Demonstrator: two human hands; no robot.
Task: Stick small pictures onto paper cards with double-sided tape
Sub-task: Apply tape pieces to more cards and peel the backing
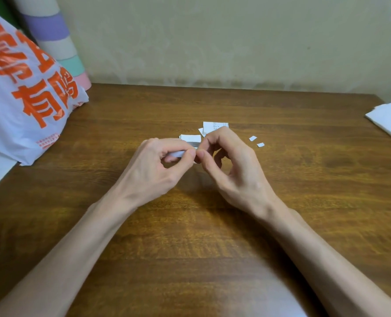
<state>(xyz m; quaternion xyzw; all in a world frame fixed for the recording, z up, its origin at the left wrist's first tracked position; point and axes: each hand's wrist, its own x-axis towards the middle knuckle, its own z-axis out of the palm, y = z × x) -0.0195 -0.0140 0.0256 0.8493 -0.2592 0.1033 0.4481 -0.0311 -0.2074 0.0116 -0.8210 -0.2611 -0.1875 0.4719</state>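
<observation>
My left hand (158, 163) pinches a small white piece of paper or tape (177, 153) between thumb and fingers above the table. My right hand (231, 161) meets it at the same spot, thumb and forefinger pinching the piece's right end. Just behind the hands lies a small card (191, 140) with a grey band. A printed paper piece (214, 126) lies behind my right hand, partly hidden by the fingers. Two tiny white scraps (256, 141) lie to the right.
A white plastic bag (23, 104) with orange lettering stands at the left on the wooden table (304, 179). A striped roll (59, 42) leans against the wall behind it. Folded white paper (388, 120) lies at the far right edge.
</observation>
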